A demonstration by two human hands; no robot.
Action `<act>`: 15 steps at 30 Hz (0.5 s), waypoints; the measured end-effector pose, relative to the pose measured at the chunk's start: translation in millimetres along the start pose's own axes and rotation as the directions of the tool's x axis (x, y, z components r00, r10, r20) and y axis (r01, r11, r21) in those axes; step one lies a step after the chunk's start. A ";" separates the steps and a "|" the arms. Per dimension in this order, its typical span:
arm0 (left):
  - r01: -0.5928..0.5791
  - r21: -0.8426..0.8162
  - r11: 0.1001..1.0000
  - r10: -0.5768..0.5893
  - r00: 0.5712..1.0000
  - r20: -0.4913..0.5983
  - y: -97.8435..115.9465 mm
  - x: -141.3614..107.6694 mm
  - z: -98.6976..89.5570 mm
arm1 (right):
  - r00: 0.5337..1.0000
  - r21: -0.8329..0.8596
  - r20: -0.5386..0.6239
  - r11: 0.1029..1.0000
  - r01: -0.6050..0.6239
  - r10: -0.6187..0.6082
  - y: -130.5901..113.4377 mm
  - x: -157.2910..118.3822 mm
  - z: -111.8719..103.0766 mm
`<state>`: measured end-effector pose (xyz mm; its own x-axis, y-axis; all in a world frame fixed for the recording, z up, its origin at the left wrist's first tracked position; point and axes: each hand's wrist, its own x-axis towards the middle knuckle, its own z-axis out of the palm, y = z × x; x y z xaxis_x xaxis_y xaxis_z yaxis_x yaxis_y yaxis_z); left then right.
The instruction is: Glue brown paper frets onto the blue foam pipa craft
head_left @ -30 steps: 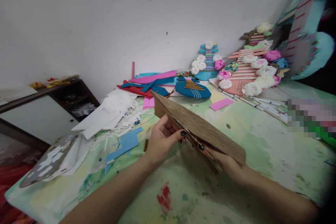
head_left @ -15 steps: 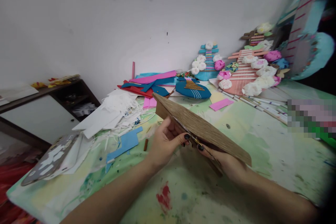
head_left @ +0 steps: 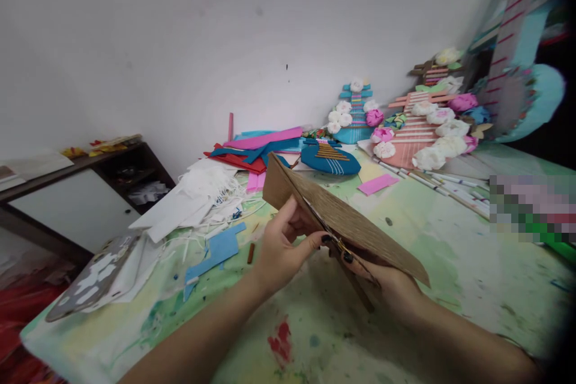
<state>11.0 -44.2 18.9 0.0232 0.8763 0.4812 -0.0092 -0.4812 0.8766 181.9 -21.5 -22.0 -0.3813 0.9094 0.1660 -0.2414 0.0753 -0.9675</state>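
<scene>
Between my hands is a brown wood-grain piece, like a thin box or folded sheet, held tilted above the table with its long edge toward me. My left hand grips the left part of that edge, fingers underneath and thumb bent over the rim. Along the lower right edge my right hand is closed on the piece, its thumb beside a small gold-coloured bit that I cannot identify. A narrow brown strip hangs below the edge near my right hand. The right fingers are mostly hidden behind the piece.
Light blue scraps and a small brown stick lie left of my hands. White sheets and strings are piled behind them. Blue and pink instrument-shaped crafts stand at the back, with striped sticks at the right.
The view has shifted slightly. The brown piece is tilted a little more, its far left corner higher. Both hands keep their hold, the thumbs near the same spot on the edge.
</scene>
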 end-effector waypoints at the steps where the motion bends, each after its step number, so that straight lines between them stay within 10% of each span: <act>1: -0.024 0.010 1.000 0.024 1.000 0.002 2.3 1.9 2.3 | 1.000 0.019 -0.005 1.000 -0.002 0.002 -1.1 -0.5 -0.4; 9: -0.057 0.012 0.998 0.055 0.993 0.104 20.5 33.5 23.7 | 1.000 0.231 0.010 0.973 0.019 -0.022 -18.0 2.5 -3.4; 15: -0.152 0.029 0.988 0.155 0.978 -0.140 25.2 73.4 37.0 | 0.980 0.392 -0.174 0.920 -0.017 0.092 -21.9 11.1 -7.2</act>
<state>49.5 7.0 76.2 -0.1191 0.7858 0.6069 0.0162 -0.6097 0.7925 189.3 -10.2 -0.3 -0.2410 0.9697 0.0403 -0.5655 -0.1065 -0.8178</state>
